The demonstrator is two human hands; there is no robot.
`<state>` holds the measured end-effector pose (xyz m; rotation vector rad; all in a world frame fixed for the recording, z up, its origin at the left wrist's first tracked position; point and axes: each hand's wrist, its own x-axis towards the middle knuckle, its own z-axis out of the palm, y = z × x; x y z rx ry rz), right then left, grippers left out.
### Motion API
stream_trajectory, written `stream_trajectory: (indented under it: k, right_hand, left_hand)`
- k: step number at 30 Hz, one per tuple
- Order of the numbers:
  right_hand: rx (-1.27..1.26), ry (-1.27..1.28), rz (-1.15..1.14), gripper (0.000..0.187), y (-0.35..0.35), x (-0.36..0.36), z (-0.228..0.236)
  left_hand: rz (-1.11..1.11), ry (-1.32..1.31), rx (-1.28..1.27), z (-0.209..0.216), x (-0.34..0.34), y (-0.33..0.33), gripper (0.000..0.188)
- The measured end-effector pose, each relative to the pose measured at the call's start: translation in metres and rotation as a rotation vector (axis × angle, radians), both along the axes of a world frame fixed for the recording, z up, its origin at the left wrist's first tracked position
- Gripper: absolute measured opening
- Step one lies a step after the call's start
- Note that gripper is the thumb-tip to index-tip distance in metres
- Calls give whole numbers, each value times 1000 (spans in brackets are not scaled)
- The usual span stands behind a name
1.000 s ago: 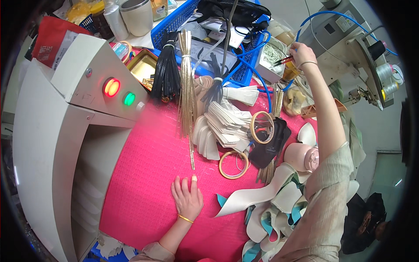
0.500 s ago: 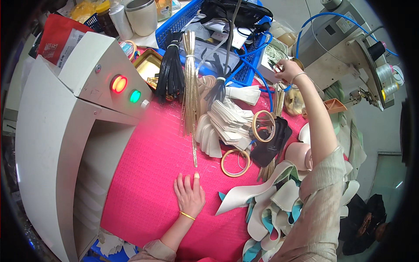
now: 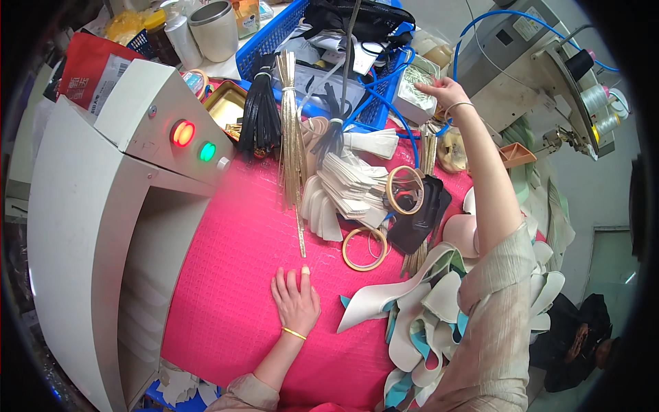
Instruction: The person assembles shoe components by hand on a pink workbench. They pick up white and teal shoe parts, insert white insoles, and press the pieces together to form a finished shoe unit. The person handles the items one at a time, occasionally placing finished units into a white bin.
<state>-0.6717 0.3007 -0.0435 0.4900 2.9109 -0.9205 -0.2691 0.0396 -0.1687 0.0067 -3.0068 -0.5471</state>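
Nearest, the left hand (image 3: 296,299) lay palm down on the pink surface (image 3: 226,295), its grip slack and empty, fingers a little apart. Just beyond its fingertips was the tip of a strip (image 3: 301,237) hanging out of a gold bundle (image 3: 291,130). To the right, white pieces (image 3: 405,343) with blue-green sides lay heaped beside the right sleeve (image 3: 498,295). On the left, the machine (image 3: 75,226) showed a red light (image 3: 182,133) and a green light (image 3: 207,152).

Farther in, one ring (image 3: 364,266) lay flat, another stood near a black case (image 3: 412,233), and a white stack (image 3: 350,189) was just left of them. Past the stack, a black bundle (image 3: 259,113) lay between the gold one and a tin (image 3: 224,103).

At the far side the right hand (image 3: 445,91) was at the right edge of a box (image 3: 415,110) with pale cord (image 3: 417,74) inside. I could not tell whether its grip was closed on anything. Left of the box stood a blue basket (image 3: 271,34), and to the right a sewing machine (image 3: 494,55); a cup (image 3: 214,33) stood left of the basket
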Motion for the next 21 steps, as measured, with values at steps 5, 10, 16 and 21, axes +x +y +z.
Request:
stream_trajectory:
  k: [5,10,16,21]
  right_hand:
    - [-25,292,135,44,20,-21,-29]
    - [112,237,64,44,28,-45,-35]
    - [-195,545,326,32,17,61,48]
    - [-686,11,358,32,-18,289,108]
  left_hand:
    - [-4,1,1,-1,1,0,44]
    - [-6,-8,-14,-1,5,-1,44]
    - [-31,41,17,-2,3,6,49]
    - [47,183,207,-19,9,-12,51]
